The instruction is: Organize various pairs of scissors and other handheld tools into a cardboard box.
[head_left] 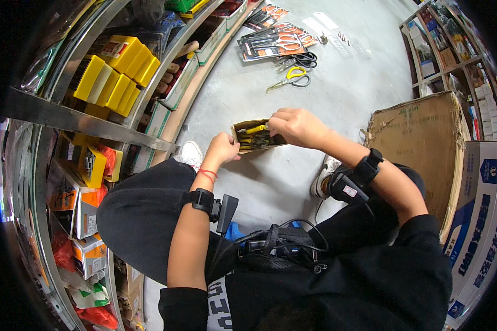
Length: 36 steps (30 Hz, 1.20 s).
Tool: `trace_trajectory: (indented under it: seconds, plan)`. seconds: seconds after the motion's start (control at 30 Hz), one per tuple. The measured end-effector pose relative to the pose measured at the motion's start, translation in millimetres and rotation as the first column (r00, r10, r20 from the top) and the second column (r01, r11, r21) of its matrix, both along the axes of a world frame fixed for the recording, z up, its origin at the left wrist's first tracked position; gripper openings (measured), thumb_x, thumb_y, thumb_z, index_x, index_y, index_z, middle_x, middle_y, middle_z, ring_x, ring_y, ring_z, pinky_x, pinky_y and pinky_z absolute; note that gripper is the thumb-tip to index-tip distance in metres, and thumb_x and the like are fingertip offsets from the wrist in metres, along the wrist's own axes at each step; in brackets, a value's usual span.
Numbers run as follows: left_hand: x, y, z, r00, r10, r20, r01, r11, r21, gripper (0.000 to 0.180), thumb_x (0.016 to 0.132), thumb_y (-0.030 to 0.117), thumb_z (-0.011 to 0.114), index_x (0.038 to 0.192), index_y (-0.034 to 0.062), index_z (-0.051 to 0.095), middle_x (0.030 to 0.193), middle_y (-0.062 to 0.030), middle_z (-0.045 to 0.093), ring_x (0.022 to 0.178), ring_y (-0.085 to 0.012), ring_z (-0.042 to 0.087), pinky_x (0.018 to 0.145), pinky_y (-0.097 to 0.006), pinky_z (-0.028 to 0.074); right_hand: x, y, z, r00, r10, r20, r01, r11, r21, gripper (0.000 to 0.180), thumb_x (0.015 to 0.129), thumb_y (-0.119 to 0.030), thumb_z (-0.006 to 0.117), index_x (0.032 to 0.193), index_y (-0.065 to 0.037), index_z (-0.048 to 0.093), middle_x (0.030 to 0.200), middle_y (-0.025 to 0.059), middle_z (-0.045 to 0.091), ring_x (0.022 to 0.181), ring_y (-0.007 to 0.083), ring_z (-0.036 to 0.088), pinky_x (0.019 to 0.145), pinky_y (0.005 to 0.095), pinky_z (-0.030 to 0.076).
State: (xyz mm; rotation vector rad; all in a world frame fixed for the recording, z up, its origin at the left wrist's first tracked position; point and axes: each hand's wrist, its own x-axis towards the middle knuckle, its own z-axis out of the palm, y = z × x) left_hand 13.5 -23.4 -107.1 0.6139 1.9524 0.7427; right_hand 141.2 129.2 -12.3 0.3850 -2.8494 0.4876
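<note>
A small open cardboard box [259,148] sits between my feet, holding several tools with yellow handles [248,139]. My left hand [225,148] is closed on the box's left side. At the box's right end, my right hand [297,128] has its fingers curled down and pinched on a yellow-handled tool [255,129] lying across the top of the others. The working end of that tool is hidden under my fingers, so its exact kind does not show.
Beyond the box lie yellow-and-black-handled scissors [292,78], black-handled scissors [302,59] and carded scissors [276,43]. Metal shelving with yellow boxes [116,52] runs along my left. A large cardboard box [417,143] and a long white carton [477,220] stand at right.
</note>
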Motion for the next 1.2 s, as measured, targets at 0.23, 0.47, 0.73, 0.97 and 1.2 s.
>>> trace_trajectory:
  seconds: [0.23,0.47,0.73,0.97,1.2]
  plan:
    - [5,-2,0,0.999,0.038,-0.026,-0.036,0.996,0.083,0.018,0.071,0.007,0.049,0.063,-0.0084,0.052,0.057,-0.0138,0.055,0.052,-0.0184,0.058,0.046,-0.025,0.045,12,-17,5,0.987,0.118,-0.11,-0.107,0.989,0.101,0.01,0.061,-0.009,0.048,0.067,-0.005,0.041,0.065,0.0064,0.048,0.064,0.0202,0.05,0.054,0.0289,0.044]
    - [6,-1,4,0.93,-0.108,-0.352,0.106,0.994,-0.026,0.022,0.065,0.017,0.054,0.066,-0.0048,0.055,0.062,-0.022,0.053,0.064,-0.0324,0.054,0.059,-0.035,0.043,21,-15,19,0.955,-0.205,-0.216,0.175,0.973,-0.149,0.013,0.059,-0.003,0.052,0.064,-0.004,0.041,0.059,0.0085,0.046,0.056,0.0246,0.049,0.048,0.0329,0.041]
    - [11,6,15,0.864,-0.154,-0.479,0.151,0.987,-0.044,0.023,0.061,0.019,0.055,0.062,-0.0038,0.054,0.061,-0.0219,0.052,0.061,-0.033,0.053,0.057,-0.036,0.042,39,-19,23,0.87,-0.402,-0.286,0.373,0.915,-0.152,0.014,0.062,-0.003,0.054,0.062,-0.003,0.04,0.056,0.0093,0.045,0.053,0.0256,0.047,0.046,0.0333,0.038]
    - [13,3,15,0.867,-0.142,-0.478,0.156,0.988,-0.011,0.021,0.055,0.016,0.055,0.052,-0.0049,0.052,0.051,-0.0219,0.049,0.05,-0.0311,0.052,0.049,-0.035,0.041,50,-29,23,0.89,-0.382,-0.247,0.358,0.923,-0.137,0.012,0.058,-0.001,0.051,0.063,-0.004,0.041,0.059,0.0065,0.044,0.054,0.0226,0.047,0.047,0.031,0.04]
    - [17,2,8,0.865,-0.143,-0.481,0.166,0.986,0.005,0.019,0.054,0.015,0.056,0.055,-0.0037,0.054,0.052,-0.0208,0.05,0.051,-0.0297,0.053,0.05,-0.034,0.042,49,-22,-2,0.923,-0.324,-0.207,0.316,0.946,-0.075,0.011,0.058,0.0,0.056,0.064,-0.003,0.047,0.061,0.008,0.049,0.056,0.022,0.05,0.048,0.0289,0.04]
